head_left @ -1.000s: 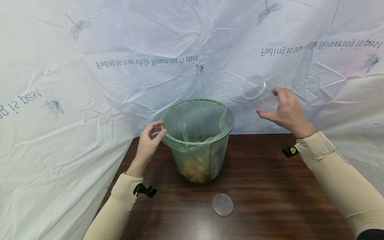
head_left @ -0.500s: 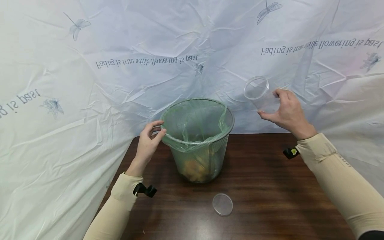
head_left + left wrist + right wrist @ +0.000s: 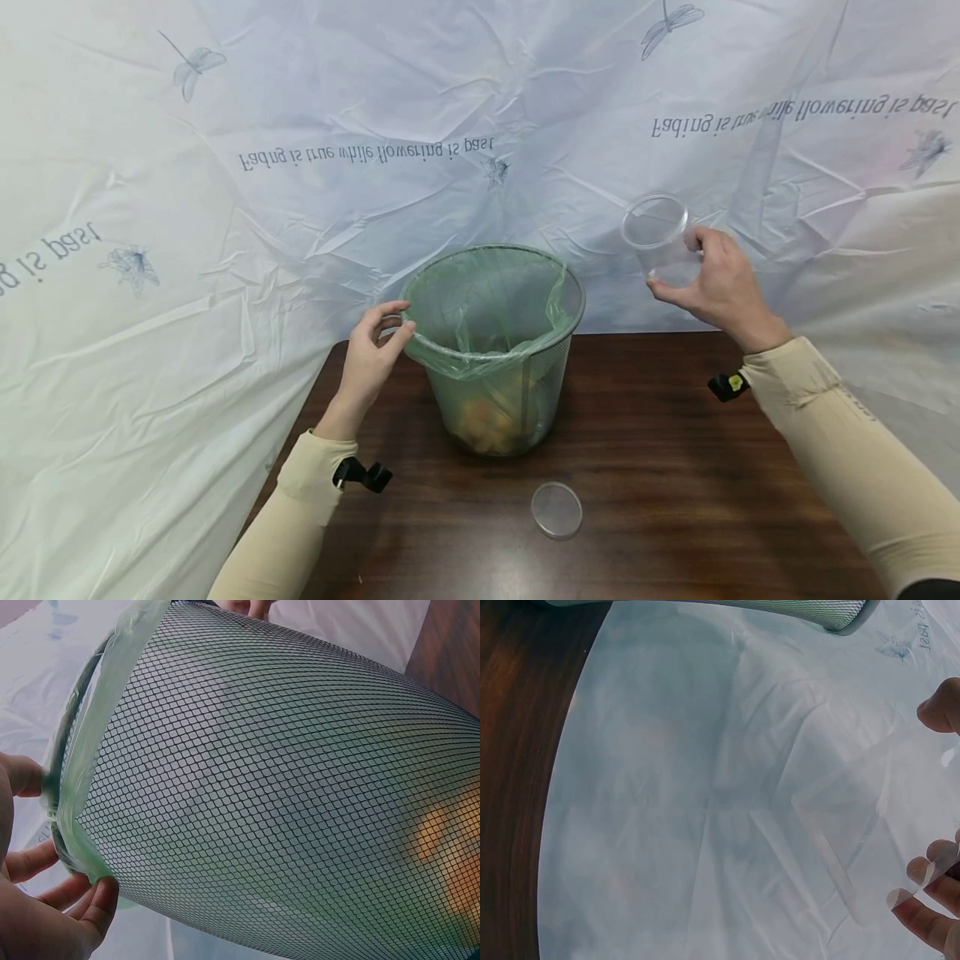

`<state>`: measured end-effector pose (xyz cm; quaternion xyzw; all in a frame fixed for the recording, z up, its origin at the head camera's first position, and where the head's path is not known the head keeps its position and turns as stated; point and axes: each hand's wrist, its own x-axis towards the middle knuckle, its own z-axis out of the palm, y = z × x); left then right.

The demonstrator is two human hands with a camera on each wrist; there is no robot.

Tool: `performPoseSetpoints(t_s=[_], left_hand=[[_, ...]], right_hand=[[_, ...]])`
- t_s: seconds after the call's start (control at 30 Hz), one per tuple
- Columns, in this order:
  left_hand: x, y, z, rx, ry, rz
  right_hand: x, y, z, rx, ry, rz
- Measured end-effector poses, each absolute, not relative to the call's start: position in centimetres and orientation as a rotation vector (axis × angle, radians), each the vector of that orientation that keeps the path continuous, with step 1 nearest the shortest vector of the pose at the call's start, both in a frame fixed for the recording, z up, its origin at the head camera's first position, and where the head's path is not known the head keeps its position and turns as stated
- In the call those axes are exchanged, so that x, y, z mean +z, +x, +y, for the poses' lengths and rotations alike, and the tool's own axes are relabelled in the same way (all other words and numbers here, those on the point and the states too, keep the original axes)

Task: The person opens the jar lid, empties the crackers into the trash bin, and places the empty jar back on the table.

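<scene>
My left hand pinches the rim of a mesh wastebasket on its left side. A thin green bag lines the basket and folds over the rim; in the left wrist view, fingers and thumb sit around that folded edge. Off to the right of the basket and raised above the table, my right hand grips a clear plastic cup by its side. The cup tilts, its open mouth facing up and toward me. Its see-through wall shows faintly in the right wrist view.
A clear round lid lies on the dark wooden table in front of the basket. Yellow-orange contents show through the mesh near the bottom. A white printed sheet hangs behind and along the sides.
The cup has shifted slightly right and down in the right hand's grip and turned more upright. The left hand, basket and lid stay where they were.
</scene>
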<state>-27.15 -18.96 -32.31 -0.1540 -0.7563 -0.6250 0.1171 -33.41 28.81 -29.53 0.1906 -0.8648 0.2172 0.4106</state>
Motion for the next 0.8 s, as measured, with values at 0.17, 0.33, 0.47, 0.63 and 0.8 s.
performPoseSetpoints(t_s=[0.17,0.33,0.47,0.63,0.8], left_hand=[[-31.2,-26.2,-18.5,-1.829,-0.453,-2.217],[-30.4,-25.6,-18.2,-1.832,-0.458,-2.221],[-30.4,-25.5,-18.2,-1.831,-0.446,-2.233],[-30.4,-25.5,-18.2,-1.829,-0.442,-2.236],[-30.3,-25.5,-18.2,-1.82,-0.439,-2.24]], right_hand=[[-29.7,-33.2,28.8,0.594,0.458,-2.185],[-30.0,-33.2,29.0,0.619,0.443,-2.204],[-30.2,-33.0,29.0,0.666,0.395,-2.234],[-30.3,-32.9,29.0,0.711,0.35,-2.252],[-30.3,-32.8,29.0,0.707,0.352,-2.255]])
